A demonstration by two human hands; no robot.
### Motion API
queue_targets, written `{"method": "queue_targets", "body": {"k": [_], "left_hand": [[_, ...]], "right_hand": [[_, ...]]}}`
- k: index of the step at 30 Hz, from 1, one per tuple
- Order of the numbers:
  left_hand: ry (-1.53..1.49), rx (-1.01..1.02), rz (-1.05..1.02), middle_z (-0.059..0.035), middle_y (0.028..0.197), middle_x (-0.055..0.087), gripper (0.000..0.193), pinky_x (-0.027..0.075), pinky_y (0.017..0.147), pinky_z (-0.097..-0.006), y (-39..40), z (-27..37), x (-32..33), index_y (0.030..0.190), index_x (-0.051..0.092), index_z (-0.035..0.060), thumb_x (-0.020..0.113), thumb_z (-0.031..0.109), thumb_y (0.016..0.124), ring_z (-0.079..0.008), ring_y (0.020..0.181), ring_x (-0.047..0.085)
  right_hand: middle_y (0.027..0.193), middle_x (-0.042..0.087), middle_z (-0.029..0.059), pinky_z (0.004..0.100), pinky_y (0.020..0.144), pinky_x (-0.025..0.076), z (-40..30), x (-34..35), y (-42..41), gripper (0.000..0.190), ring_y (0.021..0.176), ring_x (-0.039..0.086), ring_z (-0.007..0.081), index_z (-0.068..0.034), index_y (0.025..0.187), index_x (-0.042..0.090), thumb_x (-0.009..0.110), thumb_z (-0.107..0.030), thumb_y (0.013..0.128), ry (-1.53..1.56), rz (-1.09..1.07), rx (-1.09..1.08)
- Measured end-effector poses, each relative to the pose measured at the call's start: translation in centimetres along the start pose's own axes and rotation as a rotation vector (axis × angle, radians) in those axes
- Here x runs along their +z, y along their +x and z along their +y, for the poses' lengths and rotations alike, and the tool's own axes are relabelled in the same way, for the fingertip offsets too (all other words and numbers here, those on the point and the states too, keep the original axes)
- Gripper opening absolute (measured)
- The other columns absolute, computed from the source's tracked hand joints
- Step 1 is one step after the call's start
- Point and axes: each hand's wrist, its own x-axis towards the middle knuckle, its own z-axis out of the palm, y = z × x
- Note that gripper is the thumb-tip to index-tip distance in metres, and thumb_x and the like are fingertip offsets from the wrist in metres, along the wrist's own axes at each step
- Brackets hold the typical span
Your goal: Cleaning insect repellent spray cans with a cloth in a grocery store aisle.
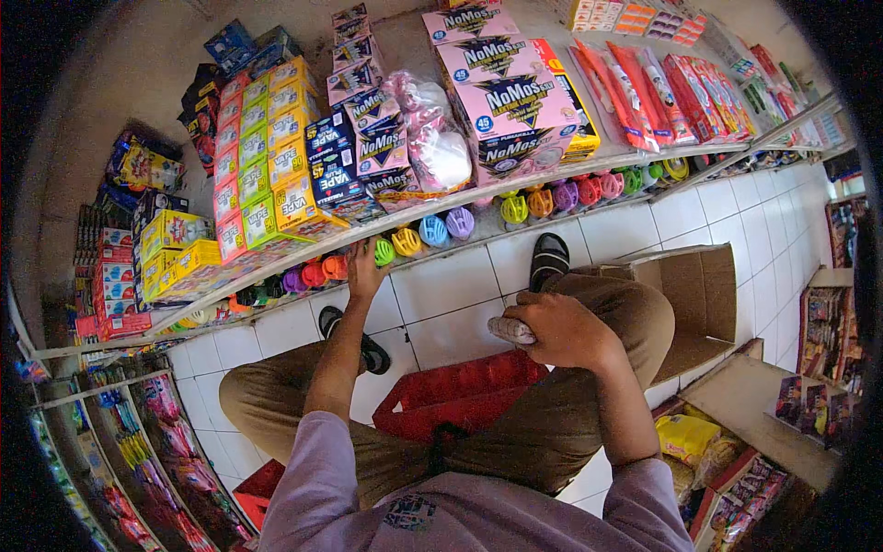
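My left hand (365, 272) reaches to the low row of round colourful air freshener-like items, between an orange one (335, 268) and a green one (384, 252). Its fingertips go in under the edge of the upper shelf (414, 210), so what they grip is hidden. Above my right knee, my right hand (566, 328) is closed around a greyish-white folded cloth (509, 330), whose end sticks out to the left. Further along the low row sit a yellow item (407, 241), a blue one (433, 230) and a purple one (460, 223).
Vape boxes (290, 159) and pink NoMos boxes (514, 103) are stacked on the upper shelf. A red plastic stool (455, 393) is between my legs. At my right, an open cardboard box (697, 290) rests on the white tiled floor (448, 276). Hanging sachets (172, 428) line the left rack.
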Motion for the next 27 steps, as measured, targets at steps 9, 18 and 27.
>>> {"method": "queue_targets", "body": {"k": [9, 18, 27], "left_hand": [[0.12, -0.034, -0.007, -0.0223, 0.132, 0.041, 0.082, 0.036, 0.102, -0.0489, 1.0, 1.0, 0.6, 0.135, 0.04, 0.0083, 0.08, 0.026, 0.066, -0.0423, 0.122, 0.04], [0.175, 0.034, -0.193, -0.0215, 0.132, 0.044, 0.085, 0.034, 0.105, -0.046, 1.9, 0.0, -0.1, 0.137, 0.039, 0.0088, 0.08, 0.029, 0.066, -0.0399, 0.125, 0.039], [0.376, 0.023, -0.102, -0.0158, 0.139, 0.04, 0.098, 0.02, 0.11, -0.0521, 2.0, 4.4, -1.0, 0.143, 0.031, 0.0169, 0.079, 0.046, 0.064, -0.0329, 0.132, 0.032]], "right_hand": [[0.102, 0.06, 0.0168, 0.0432, 0.086, 0.049, -0.1, -0.1, 0.0, 0.042, 0.099, 0.059, 0.0345, -0.005, 0.107, 0.061, 0.067, -0.015, 0.067, -0.011, -0.004, 0.014], [0.101, 0.06, 0.0167, 0.0435, 0.087, 0.049, -0.1, -0.2, -0.1, 0.042, 0.097, 0.06, 0.0348, -0.004, 0.107, 0.062, 0.067, -0.014, 0.066, 0.0, 0.013, 0.012], [0.101, 0.061, 0.0171, 0.0438, 0.087, 0.049, 0.0, -0.2, -0.5, 0.043, 0.097, 0.06, 0.0351, -0.003, 0.107, 0.062, 0.065, -0.011, 0.065, 0.014, 0.019, 0.032]]}}
